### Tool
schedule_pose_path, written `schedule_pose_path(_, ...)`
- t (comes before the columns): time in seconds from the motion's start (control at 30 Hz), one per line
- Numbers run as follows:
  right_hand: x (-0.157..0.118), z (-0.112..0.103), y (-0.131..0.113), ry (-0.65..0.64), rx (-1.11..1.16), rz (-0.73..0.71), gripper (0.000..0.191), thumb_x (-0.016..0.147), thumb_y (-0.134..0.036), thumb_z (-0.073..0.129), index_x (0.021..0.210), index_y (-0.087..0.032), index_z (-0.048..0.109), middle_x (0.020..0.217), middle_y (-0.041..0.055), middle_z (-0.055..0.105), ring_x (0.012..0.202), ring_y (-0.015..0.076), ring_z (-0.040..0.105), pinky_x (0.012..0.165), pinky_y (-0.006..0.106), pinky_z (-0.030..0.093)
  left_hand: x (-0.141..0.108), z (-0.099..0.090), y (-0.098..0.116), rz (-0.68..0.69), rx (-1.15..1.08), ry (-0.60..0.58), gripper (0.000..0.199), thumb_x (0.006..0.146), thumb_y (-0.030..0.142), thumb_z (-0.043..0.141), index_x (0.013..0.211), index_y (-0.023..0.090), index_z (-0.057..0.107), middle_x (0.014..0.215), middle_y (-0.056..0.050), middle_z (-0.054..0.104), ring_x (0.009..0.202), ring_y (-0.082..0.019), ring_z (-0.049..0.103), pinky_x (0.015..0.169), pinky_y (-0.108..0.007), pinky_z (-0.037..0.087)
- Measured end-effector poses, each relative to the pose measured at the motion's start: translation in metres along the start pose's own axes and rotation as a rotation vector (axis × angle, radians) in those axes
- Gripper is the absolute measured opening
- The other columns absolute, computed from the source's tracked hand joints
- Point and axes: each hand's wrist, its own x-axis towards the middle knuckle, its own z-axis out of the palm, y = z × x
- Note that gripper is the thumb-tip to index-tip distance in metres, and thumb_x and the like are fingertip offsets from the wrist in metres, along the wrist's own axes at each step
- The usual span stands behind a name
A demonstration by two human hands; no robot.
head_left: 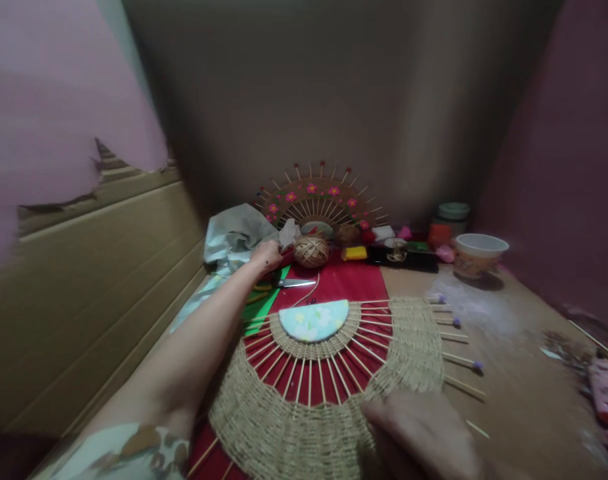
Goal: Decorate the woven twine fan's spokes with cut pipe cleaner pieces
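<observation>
A half-round woven fan piece (pixel 334 380) of twine and wooden sticks lies on a red cloth (pixel 349 283) in front of me, with a pale half-disc (pixel 314 319) at its centre. My right hand (pixel 424 433) rests on its near right edge. My left hand (pixel 267 257) is stretched far forward, fingers curled, over scissors (pixel 289 283) and next to a ball of twine (pixel 311 251). Whether it grips anything is hidden.
A finished fan with pink flowers (pixel 317 200) stands against the back wall. A crumpled cloth (pixel 234 233), green paper (pixel 264 303), a white bowl (pixel 479 253), a jar (pixel 453 217) and small coloured items sit around. A cardboard wall (pixel 94 293) runs along the left.
</observation>
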Motion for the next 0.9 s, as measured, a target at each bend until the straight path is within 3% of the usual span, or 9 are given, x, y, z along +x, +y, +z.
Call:
schedule_pose_path(0.13,0.002,-0.003,-0.002,-0.029,0.051,0.002,0.021,0.085,-0.010,0.042,0.094,-0.012,0.061,0.055,0.0010,0.055,0.048,0.0132,0.050,0.041,0.029,0.035,0.004,0.001,-0.002,0.034,-0.016,0.016,0.033,0.087,0.035,0.056,0.115,0.017,0.056,0.116,-0.007,0.057,0.102,-0.022,0.057,0.084,-0.039,0.051)
schedule_pose_path(0.33,0.001,-0.004,-0.001,0.013,0.053,0.045,0.027,0.083,-0.006,0.041,0.103,-0.012,0.058,0.059,0.0023,0.058,0.053,0.0135,0.054,0.045,0.029,0.039,0.006,0.005,-0.002,0.034,-0.050,0.098,0.033,0.087,0.034,0.057,0.116,0.018,0.055,0.116,-0.007,0.057,0.103,-0.022,0.057,0.084,-0.039,0.050)
schedule_pose_path(0.47,0.002,-0.006,0.003,-0.031,0.060,0.019,0.023,0.083,-0.008,0.042,0.098,-0.015,0.058,0.059,0.0016,0.058,0.053,0.0128,0.054,0.045,0.028,0.038,0.007,0.007,-0.004,0.015,-0.107,0.193,0.033,0.088,0.033,0.056,0.116,0.017,0.055,0.117,-0.008,0.056,0.102,-0.021,0.057,0.084,-0.039,0.050)
schedule_pose_path(0.63,0.006,-0.004,0.004,0.028,0.078,0.018,0.025,0.082,-0.006,0.041,0.101,-0.015,0.055,0.056,-0.0006,0.054,0.048,0.0123,0.048,0.042,0.028,0.031,0.007,0.001,-0.002,0.016,-0.268,0.364,0.027,0.088,0.033,0.055,0.108,0.014,0.058,0.108,-0.008,0.060,0.097,-0.019,0.059,0.083,-0.039,0.051)
schedule_pose_path(0.77,0.003,0.011,0.008,0.105,0.107,0.010,0.027,0.079,-0.006,0.038,0.097,-0.015,0.057,0.054,-0.0003,0.052,0.044,0.0122,0.044,0.039,0.028,0.026,0.007,-0.016,0.013,0.102,-0.480,0.517,0.015,0.087,0.022,0.048,0.081,0.013,0.058,0.079,-0.004,0.066,0.071,-0.015,0.063,0.066,-0.028,0.051)
schedule_pose_path(0.9,-0.001,0.019,0.011,0.107,0.145,0.025,0.023,0.080,-0.010,0.037,0.087,-0.016,0.059,0.051,0.0001,0.049,0.042,0.0126,0.041,0.038,0.028,0.024,-0.007,-0.058,0.037,0.201,-0.685,0.704,0.016,0.090,0.020,0.034,0.094,0.017,0.049,0.086,-0.003,0.066,0.052,-0.007,0.055,0.048,-0.019,0.045)
